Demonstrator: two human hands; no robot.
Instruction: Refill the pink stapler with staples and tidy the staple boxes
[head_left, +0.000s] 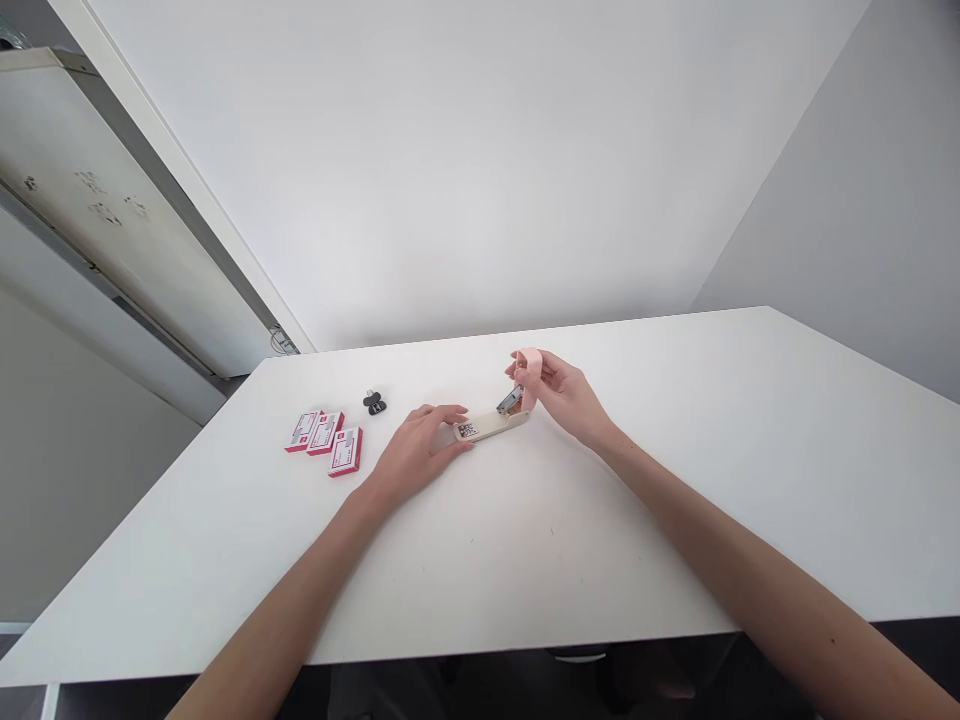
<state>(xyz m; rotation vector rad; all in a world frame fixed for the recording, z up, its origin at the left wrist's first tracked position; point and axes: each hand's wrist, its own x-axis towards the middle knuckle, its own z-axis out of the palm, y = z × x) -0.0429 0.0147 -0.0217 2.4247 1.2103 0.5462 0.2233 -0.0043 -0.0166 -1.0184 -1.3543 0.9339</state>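
Note:
A stapler (pixel 491 425) with a cream base and a pink top lies on the white table, swung wide apart at its hinge. Its metal magazine (pixel 511 400) tilts up between base and top. My left hand (pixel 420 440) grips the base's left end between thumb and fingers, beside a printed label. My right hand (pixel 559 390) is closed around the raised pink top (pixel 532 362), fingers and thumb on either side. Whether staples sit in the magazine is too small to tell.
Several small red-and-white boxes (pixel 346 452) lie close together to the left of my left hand. Behind them is a black binder clip (pixel 374 403). Small staple-like bits are scattered on the table (pixel 525 580) in front. A white wall (pixel 487 180) stands along the table's far edge.

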